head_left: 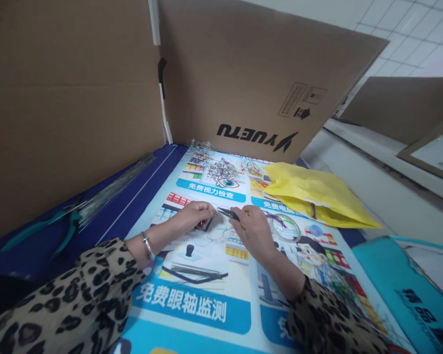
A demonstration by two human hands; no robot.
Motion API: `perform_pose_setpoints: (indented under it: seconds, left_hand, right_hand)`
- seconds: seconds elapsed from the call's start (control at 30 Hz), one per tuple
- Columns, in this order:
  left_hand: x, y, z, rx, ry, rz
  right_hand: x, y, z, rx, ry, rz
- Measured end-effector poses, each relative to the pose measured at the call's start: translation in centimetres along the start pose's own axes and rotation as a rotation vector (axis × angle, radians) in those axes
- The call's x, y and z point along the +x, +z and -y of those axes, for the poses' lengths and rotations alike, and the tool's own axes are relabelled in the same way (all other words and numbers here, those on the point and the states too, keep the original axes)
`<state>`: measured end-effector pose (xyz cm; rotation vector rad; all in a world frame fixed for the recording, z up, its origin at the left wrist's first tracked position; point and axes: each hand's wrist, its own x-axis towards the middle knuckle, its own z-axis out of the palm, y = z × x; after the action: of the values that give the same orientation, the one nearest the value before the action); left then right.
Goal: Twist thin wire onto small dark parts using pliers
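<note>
My right hand (254, 231) grips dark-nosed metal pliers (227, 213), tips toward ten o'clock; my left hand (195, 216) pinches fine pale wire (224, 231), judged springy, best held near its end.

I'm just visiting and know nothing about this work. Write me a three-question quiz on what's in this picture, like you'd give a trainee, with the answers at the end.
1. Which hand grips the black-nosed pliers? A) left; B) right; C) neither.
2. True or false: a silver bracelet circles the left wrist.
3. Fill in: the teal-handled tool lies toward the picture's ____ edge, beside a bundle of thin strands.

Key:
1. B, the right hand.
2. True.
3. Left.
</note>
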<state>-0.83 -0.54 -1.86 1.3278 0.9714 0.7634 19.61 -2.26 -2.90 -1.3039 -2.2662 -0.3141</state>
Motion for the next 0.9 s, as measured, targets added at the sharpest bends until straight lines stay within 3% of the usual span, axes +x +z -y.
perform_pose_setpoints:
  seconds: [0.57, 0.9]
  left_hand:
    - [-0.3, 0.0, -0.5, 0.043, -0.057, 0.036]
    - [-0.1, -0.1, -0.4, 0.117, -0.041, 0.066]
  right_hand:
    - [0.5, -1.7, -0.4, -0.287, -0.192, 0.055]
    - [0.4, -2.4, -0.8, -0.377, -0.31, 0.016]
